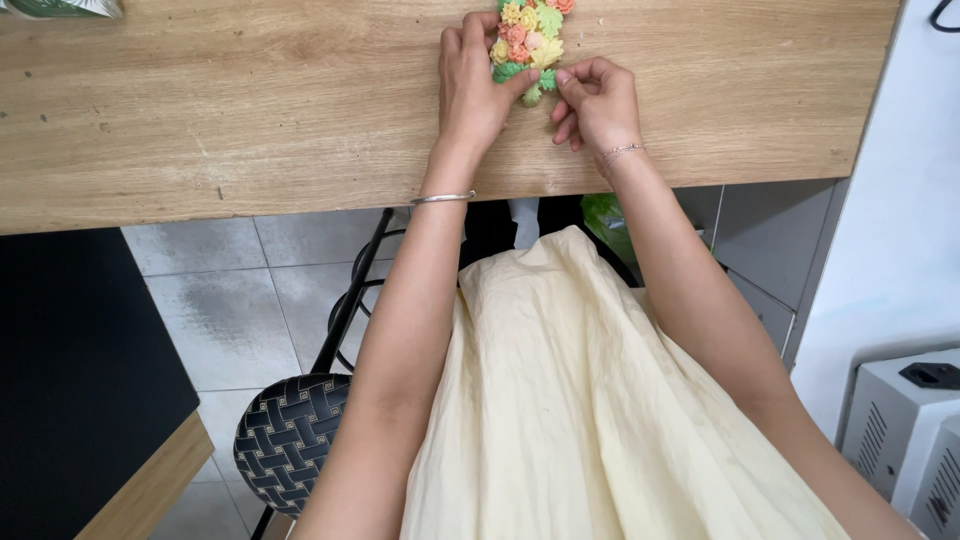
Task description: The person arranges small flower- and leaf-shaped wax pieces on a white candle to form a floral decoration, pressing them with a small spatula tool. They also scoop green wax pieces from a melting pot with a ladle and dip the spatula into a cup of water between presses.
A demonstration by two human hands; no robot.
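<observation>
At the far edge of the counter (250,110), roughly midway along it, a cluster of small moulded flowers (530,40) in orange, yellow and green is laid flat on the wood, its upper part cut off by the top of the view. It is flanked by both hands. The left hand (475,85) is laid along the cluster's left side, its thumb pressed against the green pieces at the lower end, seemingly so that the piece is steadied against the wood. The right hand (597,100) is curled just beside the lower right corner, a small green bit pinched between thumb and forefinger; the grip looks light, as suits a small, fragile part. Both forearms are stretched out over the near edge of the counter, a thin bangle (442,198) being worn on the left wrist and a fine bracelet (622,151) on the right.

The counter is of pale wood grain, marked by a few dark specks. Below its near edge a pale yellow skirt (580,400) is seen, with a woven black stool (290,435) at the left over grey floor tiles (220,300). A white appliance (900,420) stands by the wall at the right.
</observation>
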